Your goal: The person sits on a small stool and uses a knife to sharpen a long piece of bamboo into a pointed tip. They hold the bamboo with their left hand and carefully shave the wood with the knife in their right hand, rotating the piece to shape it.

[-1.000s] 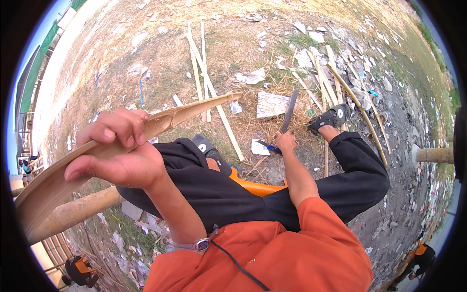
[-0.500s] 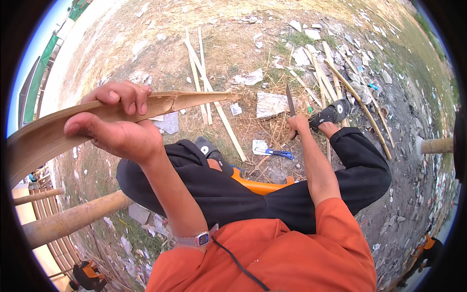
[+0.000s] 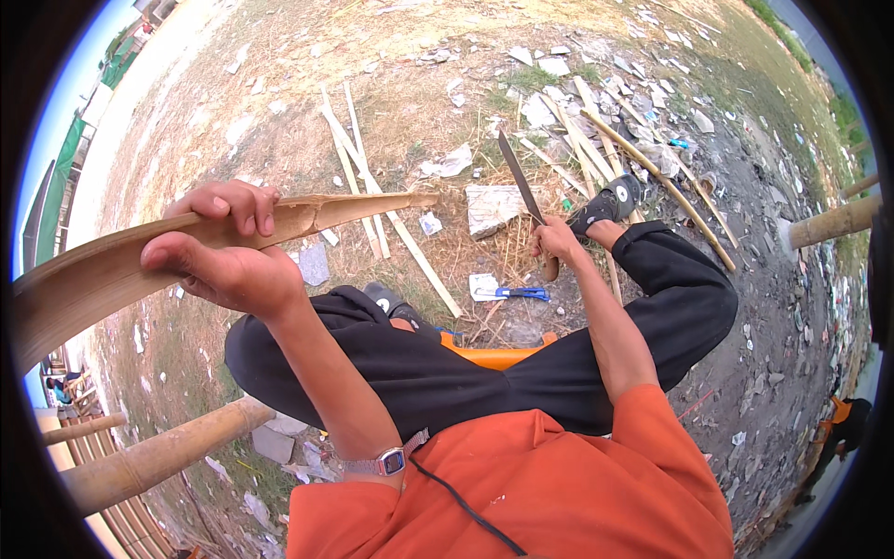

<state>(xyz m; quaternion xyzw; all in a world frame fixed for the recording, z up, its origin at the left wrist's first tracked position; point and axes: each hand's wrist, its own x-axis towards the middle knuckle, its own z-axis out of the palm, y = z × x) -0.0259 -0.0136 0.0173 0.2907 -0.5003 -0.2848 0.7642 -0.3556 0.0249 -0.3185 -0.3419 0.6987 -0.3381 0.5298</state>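
Observation:
My left hand (image 3: 228, 265) is wrapped round a wide split bamboo piece (image 3: 93, 270), raised at the left, its narrow end pointing right over the ground. In my right hand (image 3: 559, 239) is the wooden handle of a long knife (image 3: 521, 179). Its dark blade points up and away to the left, apart from the bamboo. Below the blade a pale, worn block (image 3: 492, 210) lies amid straw and shavings. Closer to me rests a blue cutter (image 3: 523, 293), beside a small white paper (image 3: 482, 285).
Thin bamboo strips (image 3: 410, 244) lie crossed ahead; more strips (image 3: 582, 140) and a bamboo pole (image 3: 656, 182) lie by my right foot. An orange seat (image 3: 494, 358) shows between my legs. Thick bamboo poles stand at the left (image 3: 168, 455) and right (image 3: 838, 224). Litter covers the ground.
The knife has tilted further left, and my right hand has shifted slightly left in view. My left hand still grips the bamboo, now slightly lower in view. The whole view has turned a little.

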